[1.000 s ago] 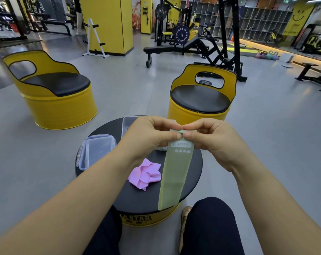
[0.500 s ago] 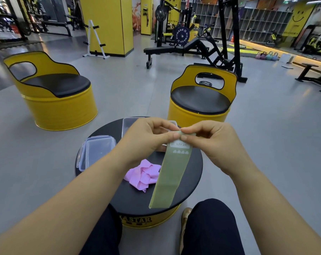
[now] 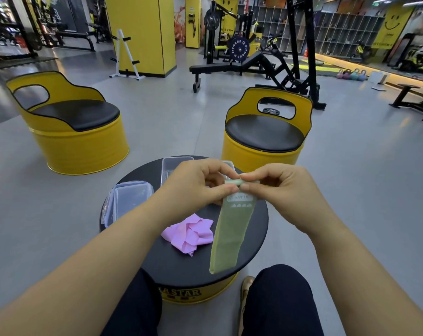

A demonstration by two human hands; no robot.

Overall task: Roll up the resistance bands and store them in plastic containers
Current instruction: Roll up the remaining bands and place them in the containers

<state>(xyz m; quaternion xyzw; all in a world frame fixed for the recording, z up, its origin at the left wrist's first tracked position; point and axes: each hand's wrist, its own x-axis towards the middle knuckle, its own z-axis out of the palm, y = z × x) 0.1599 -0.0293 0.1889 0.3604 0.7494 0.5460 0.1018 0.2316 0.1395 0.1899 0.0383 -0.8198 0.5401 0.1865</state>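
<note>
Though partly behind left hand [image 3: 197, 187], far container [image 3: 168, 169].

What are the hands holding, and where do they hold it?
The left hand and right hand pinch the green band at its rolled top end; the rest hangs down.

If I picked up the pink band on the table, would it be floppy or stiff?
Probably floppy: the pink band lies crumpled in soft folds. Likely light, since it looks thin. It shouldn't roll, bunched up on the table.

Gym: weight bench [image 3: 226, 69], kettlebells [image 3: 351, 75]
</note>
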